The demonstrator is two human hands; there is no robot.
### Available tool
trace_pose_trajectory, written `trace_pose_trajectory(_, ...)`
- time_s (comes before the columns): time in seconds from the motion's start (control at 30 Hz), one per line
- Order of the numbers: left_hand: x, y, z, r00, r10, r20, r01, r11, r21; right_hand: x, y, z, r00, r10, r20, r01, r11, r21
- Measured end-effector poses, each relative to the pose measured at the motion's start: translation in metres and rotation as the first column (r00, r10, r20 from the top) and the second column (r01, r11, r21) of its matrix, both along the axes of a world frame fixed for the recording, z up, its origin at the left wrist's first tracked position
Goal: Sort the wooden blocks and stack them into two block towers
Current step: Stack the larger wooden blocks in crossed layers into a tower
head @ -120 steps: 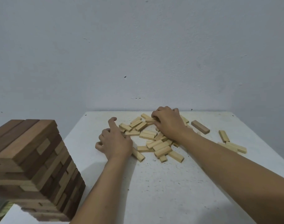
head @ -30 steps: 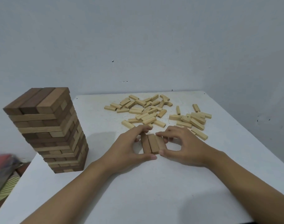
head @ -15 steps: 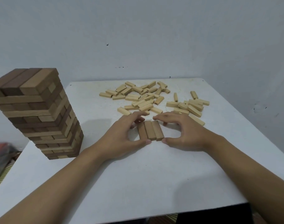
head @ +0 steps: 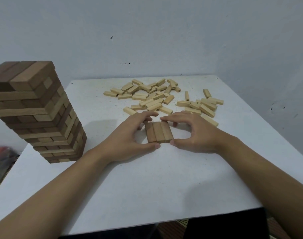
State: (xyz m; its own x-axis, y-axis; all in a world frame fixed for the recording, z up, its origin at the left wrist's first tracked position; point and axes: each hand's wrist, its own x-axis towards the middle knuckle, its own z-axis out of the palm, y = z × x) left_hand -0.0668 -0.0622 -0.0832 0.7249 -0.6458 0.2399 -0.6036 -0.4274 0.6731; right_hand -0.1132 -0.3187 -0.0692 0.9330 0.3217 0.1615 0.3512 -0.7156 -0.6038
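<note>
Three brown wooden blocks lie side by side as a flat row in the middle of the white table. My left hand and my right hand hold this row from both sides, thumbs at its near end and fingertips at its far end. A tall tower of brown blocks stands at the table's left edge. Several light, smaller blocks lie scattered behind my hands, with a second loose group to the right.
A grey wall rises right behind the table's far edge. The table's near edge drops to a dark floor. Something red and blurred lies below the table at the left.
Four seconds ago both hands were in the light block pile. Now they frame the three brown blocks nearer to me. Over the last half second the hands have barely shifted.
</note>
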Motion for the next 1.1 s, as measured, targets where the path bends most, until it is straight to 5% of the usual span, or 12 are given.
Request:
trace_pose_trajectory(0.33,-0.004,-0.001,0.006,0.956,0.245,0.162,-0.218,0.962,-0.165,0.004,-0.008,-0.005,1.0,-0.027,-0.007,0.028,0.981,0.189)
trace_pose_trajectory(1.1,-0.013,-0.003,0.008,0.986,0.118,0.121,-0.109,0.991,-0.079,0.005,0.004,-0.007,0.994,-0.051,0.095,0.043,0.995,0.089)
